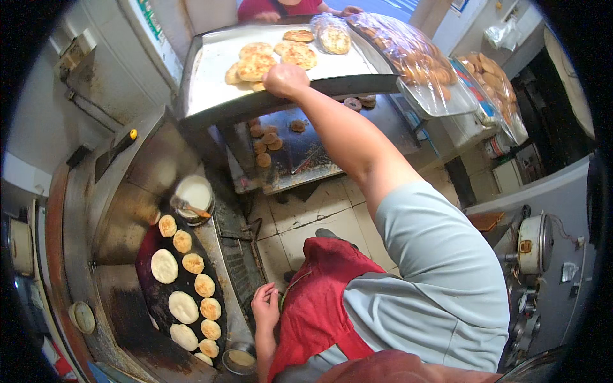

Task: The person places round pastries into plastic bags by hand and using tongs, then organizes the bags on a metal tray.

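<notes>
My right hand [287, 80] reaches across to the near edge of a large tray [210, 86] with a pale lining. Its fingers are hidden behind the back of the hand, close against a pile of browned flatbreads [256, 64]; whether they grip one I cannot tell. Another flatbread [299, 56] lies just beyond the hand. My left hand [266, 302] hangs low beside the red apron [311, 292], loosely curled with nothing visible in it. To its left, a dark griddle [158, 258] bears a row of small browned breads [205, 286] and several larger pale dough rounds [183, 307].
A bowl of white liquid [195, 189] with a brush [191, 208] stands behind the griddle. Bagged breads [407, 48] sit right of the tray. Below is a metal shelf [335, 139] with small breads. A person [278, 9] stands across the tray. A metal cup [239, 359] is near my left forearm.
</notes>
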Demonstrator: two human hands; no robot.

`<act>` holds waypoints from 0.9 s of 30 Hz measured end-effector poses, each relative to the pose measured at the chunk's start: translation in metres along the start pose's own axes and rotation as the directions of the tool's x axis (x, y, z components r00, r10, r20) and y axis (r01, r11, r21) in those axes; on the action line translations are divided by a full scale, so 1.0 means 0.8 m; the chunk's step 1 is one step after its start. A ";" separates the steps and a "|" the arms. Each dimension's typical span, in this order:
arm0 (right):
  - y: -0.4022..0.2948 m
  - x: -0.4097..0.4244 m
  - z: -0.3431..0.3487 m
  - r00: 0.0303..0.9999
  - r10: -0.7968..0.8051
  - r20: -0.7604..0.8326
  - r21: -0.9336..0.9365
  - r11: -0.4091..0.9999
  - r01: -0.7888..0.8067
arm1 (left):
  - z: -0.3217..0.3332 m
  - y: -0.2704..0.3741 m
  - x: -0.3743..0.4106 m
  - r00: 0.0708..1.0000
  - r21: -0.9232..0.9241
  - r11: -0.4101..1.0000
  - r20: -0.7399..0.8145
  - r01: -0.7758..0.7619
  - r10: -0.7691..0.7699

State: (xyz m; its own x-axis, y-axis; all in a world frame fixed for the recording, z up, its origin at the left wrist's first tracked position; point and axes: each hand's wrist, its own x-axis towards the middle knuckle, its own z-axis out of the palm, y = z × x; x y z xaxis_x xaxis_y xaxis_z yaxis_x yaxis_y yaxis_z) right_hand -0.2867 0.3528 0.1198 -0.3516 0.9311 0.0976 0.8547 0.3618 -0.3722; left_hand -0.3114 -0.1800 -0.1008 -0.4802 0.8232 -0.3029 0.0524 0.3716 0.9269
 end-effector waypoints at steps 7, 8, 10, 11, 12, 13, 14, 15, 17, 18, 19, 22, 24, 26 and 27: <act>0.009 -0.017 -0.027 0.999 -0.034 0.023 0.091 0.995 0.031 | 0.029 0.034 0.003 0.999 0.110 0.994 -0.030 -0.028 0.032; 0.015 -0.014 -0.029 0.994 -0.102 0.033 0.074 0.992 0.099 | 0.039 0.036 0.005 1.000 0.101 0.995 -0.029 -0.010 0.013; 0.011 -0.013 -0.027 0.990 -0.139 0.024 0.073 0.988 0.137 | 0.064 0.043 0.007 0.999 0.086 0.995 -0.036 0.042 -0.039; 0.009 -0.010 -0.023 0.979 -0.196 0.052 0.030 0.980 0.195 | 0.080 0.052 0.005 0.998 0.103 0.993 -0.038 0.056 -0.053; -0.002 -0.007 -0.009 0.971 -0.238 0.038 0.025 0.971 0.237 | 0.097 0.065 0.000 0.997 0.110 0.992 -0.045 0.068 -0.064; 0.014 0.008 0.004 0.973 -0.232 0.021 0.106 0.968 0.228 | 0.120 0.084 0.005 0.998 0.135 0.988 -0.017 0.069 -0.067; 0.018 -0.011 -0.013 0.960 -0.279 -0.020 0.168 0.946 0.279 | 0.140 0.103 0.002 0.997 0.168 0.983 -0.010 0.074 -0.073; 0.028 -0.020 -0.028 0.955 -0.290 -0.057 0.305 0.906 0.294 | 0.158 0.104 0.005 0.999 0.139 0.989 0.008 0.040 -0.042; 0.045 -0.025 -0.039 0.943 -0.323 -0.080 0.410 0.851 0.327 | 0.197 0.126 0.000 0.999 0.197 0.980 0.012 0.035 -0.038; 0.052 -0.027 -0.041 0.928 -0.349 -0.134 0.469 0.802 0.369 | 0.217 0.135 0.001 1.000 0.215 0.977 0.015 0.017 -0.021; 0.059 -0.034 -0.043 0.910 -0.370 -0.187 0.523 0.747 0.411 | 0.231 0.140 -0.002 1.000 0.231 0.973 0.019 0.002 -0.006; 0.092 -0.051 -0.053 0.810 -0.395 -0.434 0.490 0.651 0.580 | 0.270 0.155 -0.008 0.999 0.266 0.963 0.020 -0.038 0.033; 0.120 -0.094 -0.048 0.696 -0.450 -0.559 0.432 0.559 0.708 | 0.286 0.157 -0.023 1.000 0.272 0.962 -0.019 -0.016 0.021; 0.167 -0.150 -0.035 0.634 -0.541 -0.553 0.387 0.507 0.770 | 0.300 0.157 -0.038 0.999 0.256 0.967 -0.052 0.007 0.007; 0.201 -0.178 -0.015 0.642 -0.595 -0.484 0.390 0.510 0.767 | 0.306 0.157 -0.044 0.999 0.255 0.967 -0.052 0.023 -0.011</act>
State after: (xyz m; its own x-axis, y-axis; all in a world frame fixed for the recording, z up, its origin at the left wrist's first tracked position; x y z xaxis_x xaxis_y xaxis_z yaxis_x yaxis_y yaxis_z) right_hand -0.0951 0.2791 0.0570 -0.5491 0.4052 0.7309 0.0176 0.8800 -0.4747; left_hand -0.0733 -0.0572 -0.0283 -0.5254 0.7959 -0.3008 0.2625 0.4879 0.8325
